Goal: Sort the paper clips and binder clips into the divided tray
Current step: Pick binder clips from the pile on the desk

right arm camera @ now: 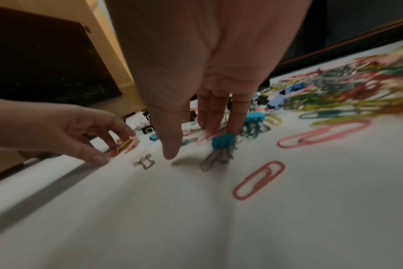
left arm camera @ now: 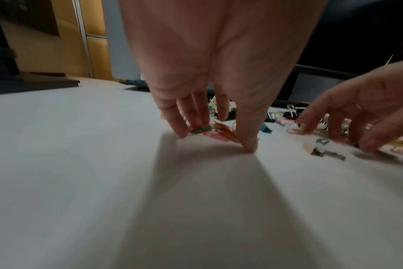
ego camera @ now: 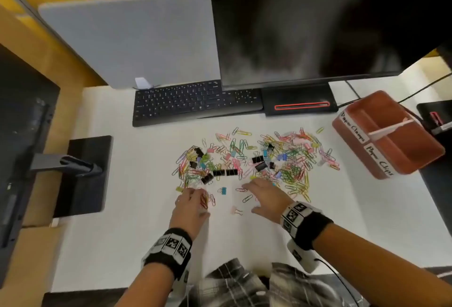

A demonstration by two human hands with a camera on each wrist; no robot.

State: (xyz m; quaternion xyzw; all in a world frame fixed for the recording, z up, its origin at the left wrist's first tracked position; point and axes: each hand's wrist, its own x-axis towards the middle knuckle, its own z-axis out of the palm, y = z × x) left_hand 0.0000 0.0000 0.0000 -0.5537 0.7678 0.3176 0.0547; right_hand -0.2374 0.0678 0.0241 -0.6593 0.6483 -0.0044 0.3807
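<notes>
With both hands down at the near edge of the clip pile, the left hand (ego camera: 190, 205) sits at lower centre of the head view, its fingers (left arm camera: 181, 125) curled down around a small bunch of red and yellow paper clips (ego camera: 205, 199), thumb tip touching the desk (ego camera: 137, 221). Right hand (ego camera: 265, 198) is just right of it, fingers (right arm camera: 238, 116) straight and spread, tips touching the desk among clips; it grips nothing. A teal binder clip (right arm camera: 223, 142) lies just beside those fingertips in the right wrist view; contact cannot be told.

Pile of mixed paper clips and binder clips (ego camera: 256, 160) is spread across the middle of the frame, coloured wire clips with black binder clips among them. Divided tray (ego camera: 389, 135) stands at the right of the frame, well apart from both hands, brown-red, with two white handwritten labels on its side wall; no clips can be made out in its compartments.

Keyboard (ego camera: 195, 101) and monitor (ego camera: 318, 25) lie above the pile
</notes>
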